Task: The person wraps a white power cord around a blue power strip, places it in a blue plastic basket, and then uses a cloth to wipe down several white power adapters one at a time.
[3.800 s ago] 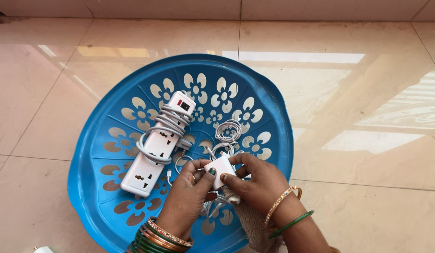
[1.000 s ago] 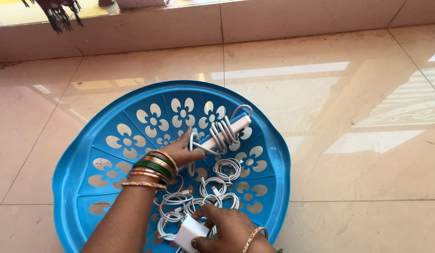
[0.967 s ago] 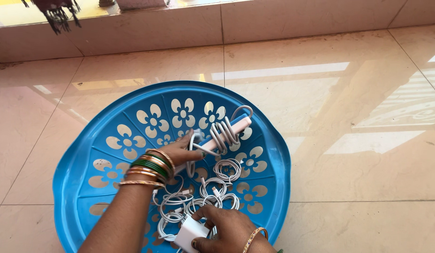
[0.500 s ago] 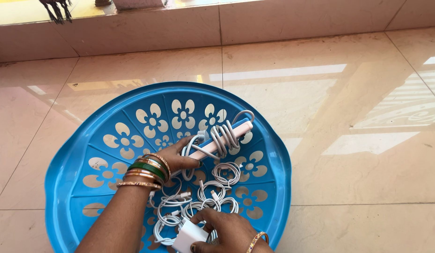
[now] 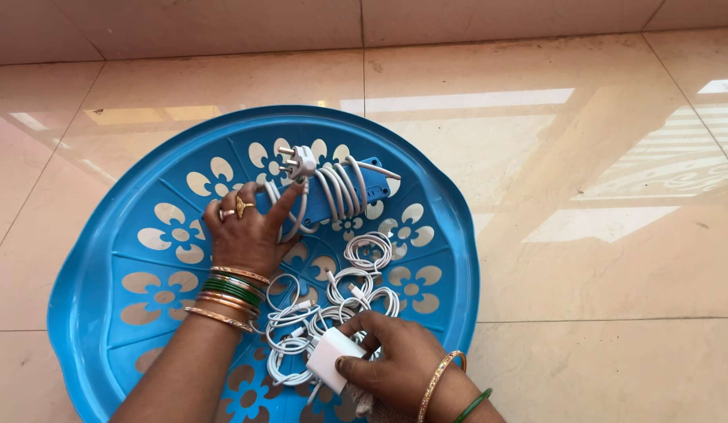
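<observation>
My left hand, with bangles and a ring, rests in the blue basket and its index finger touches the white cord wound round a power strip. The strip lies blue side up, its white plug sticking out at the left end. My right hand at the bottom grips a white charger block. Loose coils of white cable lie between the two hands.
The round blue basket with flower-shaped cut-outs sits on glossy beige floor tiles. A low step or ledge runs along the top edge. Window reflections lie on the floor at right.
The power strip has been turned over from its white side to its blue side. My left hand has let go of it and now only touches it. The right hand keeps the charger.
</observation>
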